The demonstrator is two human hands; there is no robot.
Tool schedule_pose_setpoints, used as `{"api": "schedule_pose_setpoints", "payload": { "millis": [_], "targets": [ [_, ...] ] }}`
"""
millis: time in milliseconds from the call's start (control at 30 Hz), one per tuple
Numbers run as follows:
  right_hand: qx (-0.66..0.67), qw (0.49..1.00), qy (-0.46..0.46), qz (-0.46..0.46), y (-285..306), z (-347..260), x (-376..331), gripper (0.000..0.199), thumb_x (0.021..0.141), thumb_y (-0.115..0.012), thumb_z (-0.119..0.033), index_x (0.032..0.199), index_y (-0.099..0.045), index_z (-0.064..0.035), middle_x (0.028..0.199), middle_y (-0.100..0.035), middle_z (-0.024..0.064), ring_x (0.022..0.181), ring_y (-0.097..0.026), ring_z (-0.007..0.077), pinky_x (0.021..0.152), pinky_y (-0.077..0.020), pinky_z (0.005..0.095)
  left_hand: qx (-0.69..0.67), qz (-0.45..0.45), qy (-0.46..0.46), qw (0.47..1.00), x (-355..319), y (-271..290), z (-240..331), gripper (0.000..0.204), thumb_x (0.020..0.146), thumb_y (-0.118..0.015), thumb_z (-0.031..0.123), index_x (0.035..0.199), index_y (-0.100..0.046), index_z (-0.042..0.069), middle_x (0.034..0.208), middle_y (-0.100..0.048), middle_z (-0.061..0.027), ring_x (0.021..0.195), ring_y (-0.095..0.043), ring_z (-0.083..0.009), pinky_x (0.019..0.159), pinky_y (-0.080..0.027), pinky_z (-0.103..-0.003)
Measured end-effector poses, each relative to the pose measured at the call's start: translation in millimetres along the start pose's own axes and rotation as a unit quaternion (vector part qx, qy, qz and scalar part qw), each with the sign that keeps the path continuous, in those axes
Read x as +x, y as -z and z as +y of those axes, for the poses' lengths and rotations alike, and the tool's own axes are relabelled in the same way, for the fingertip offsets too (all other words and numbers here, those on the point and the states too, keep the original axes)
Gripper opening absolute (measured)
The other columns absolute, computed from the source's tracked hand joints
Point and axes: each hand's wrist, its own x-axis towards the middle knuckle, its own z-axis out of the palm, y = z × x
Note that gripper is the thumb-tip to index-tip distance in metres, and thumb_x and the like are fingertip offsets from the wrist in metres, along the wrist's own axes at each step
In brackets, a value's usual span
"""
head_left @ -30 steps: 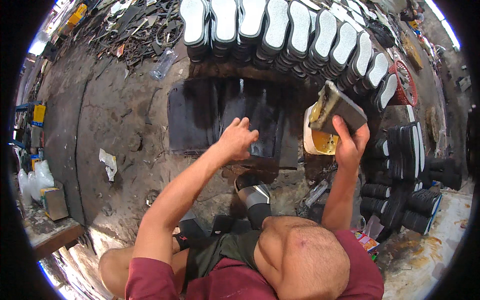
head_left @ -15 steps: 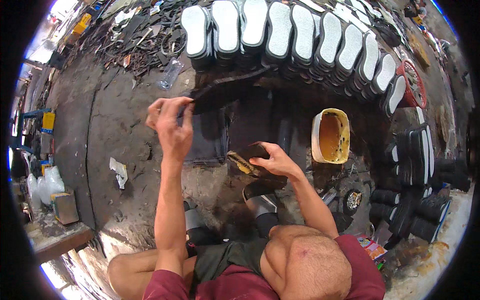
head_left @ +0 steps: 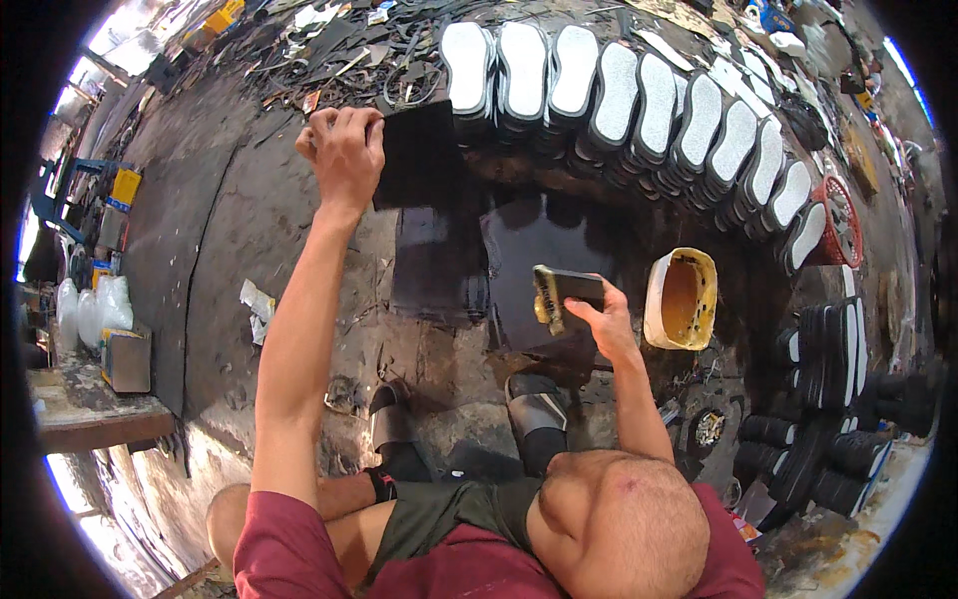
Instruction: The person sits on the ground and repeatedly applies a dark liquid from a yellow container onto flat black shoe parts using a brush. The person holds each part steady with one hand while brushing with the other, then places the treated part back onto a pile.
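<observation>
At the upper left, my left hand (head_left: 344, 155) pinches the edge of a thin black sheet (head_left: 419, 155), whose flat face hangs to the right of my fingers. My right hand (head_left: 606, 317) grips a dark block-shaped brush (head_left: 579, 288) with fingers on top and thumb along its near side. Yellowish glue coats the bristle end, which points left. Below the held sheet lies another dark sheet (head_left: 434, 265) on the floor. Beside it, under the brush, spreads a wet, glossy black surface (head_left: 529, 250). A whitish tub (head_left: 656, 304) with amber liquid stands right of my right hand.
Stacks of white-topped soles (head_left: 574, 70) curve across the far side to the right, ending near a red basket (head_left: 836, 225). More dark sole stacks (head_left: 823, 354) stand at right. Scraps (head_left: 389, 50) litter the far floor. A low bench (head_left: 105, 424) is at left.
My left hand has shifted away from me, and the sheet now shows its broad face instead of a narrow edge. My right hand has moved the brush to the right and turned it.
</observation>
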Motion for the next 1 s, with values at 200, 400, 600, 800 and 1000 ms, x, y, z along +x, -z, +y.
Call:
{"api": "schedule_pose_setpoints", "payload": {
  "millis": [200, 400, 600, 800, 1000],
  "targets": [
    [0.032, 0.993, 0.041, 0.104, 15.8, -6.7, -7.5, 0.028, 0.091, -0.075, 0.000, 0.118, -0.070, -0.0010, 0.109, -0.074, 0.0037, 0.100, -0.067, 0.0131, 0.093, -0.0533, 0.0299, -0.017, -0.100, -0.102, 0.990, -163.0, 21.1, 15.1, 0.025, 0.080, -0.073, 0.011, 0.103, -0.069, 0.021, 0.106, -0.069, 0.0034, 0.122, -0.052, -0.0272, 0.106, -0.030, -0.048],
    [0.074, 0.980, 0.052, 0.176, 28.3, -10.7, -12.6, 0.028, 0.092, -0.075, -0.002, 0.120, -0.070, -0.0012, 0.109, -0.074, 0.0028, 0.100, -0.067, 0.0131, 0.092, -0.0527, 0.0298, -0.091, -0.304, 0.330, 0.889, -262.8, 7.1, 75.2, 0.025, 0.078, -0.081, 0.018, 0.102, -0.079, 0.026, 0.111, -0.072, 0.0059, 0.122, -0.054, -0.0256, 0.104, -0.033, -0.051],
    [0.080, 0.959, 0.115, 0.248, 41.2, -41.4, -9.6, 0.031, 0.090, -0.077, -0.005, 0.120, -0.069, -0.0001, 0.112, -0.073, 0.0047, 0.103, -0.067, 0.0156, 0.096, -0.0507, 0.0314, -0.245, -0.418, 0.394, 0.781, -210.3, -34.5, 169.3, 0.117, 0.069, -0.091, 0.051, 0.164, -0.036, 0.010, 0.136, -0.066, -0.0192, 0.131, -0.049, -0.0376, 0.111, -0.034, -0.051],
    [-0.027, 0.951, 0.101, 0.290, 53.7, -54.9, 13.1, 0.032, 0.092, -0.074, -0.010, 0.122, -0.070, 0.0007, 0.113, -0.074, 0.0063, 0.105, -0.068, 0.0184, 0.096, -0.0508, 0.0329, -0.238, -0.400, 0.171, 0.868, -179.0, -36.1, 210.7, 0.119, 0.070, -0.092, 0.027, 0.167, -0.025, 0.009, 0.139, -0.061, -0.0146, 0.127, -0.046, -0.0338, 0.110, -0.031, -0.052],
    [-0.319, 0.922, 0.182, 0.124, 55.4, -54.7, 93.9, 0.035, 0.091, -0.069, -0.006, 0.126, -0.067, -0.0012, 0.107, -0.074, 0.0148, 0.100, -0.071, 0.0206, 0.092, -0.0534, 0.0338, -0.310, -0.299, -0.050, 0.901, -208.2, 4.3, 225.1, 0.088, 0.080, -0.082, 0.020, 0.157, -0.043, 0.003, 0.154, -0.051, -0.0192, 0.144, -0.045, -0.0354, 0.118, -0.036, -0.050]
  ]
}}
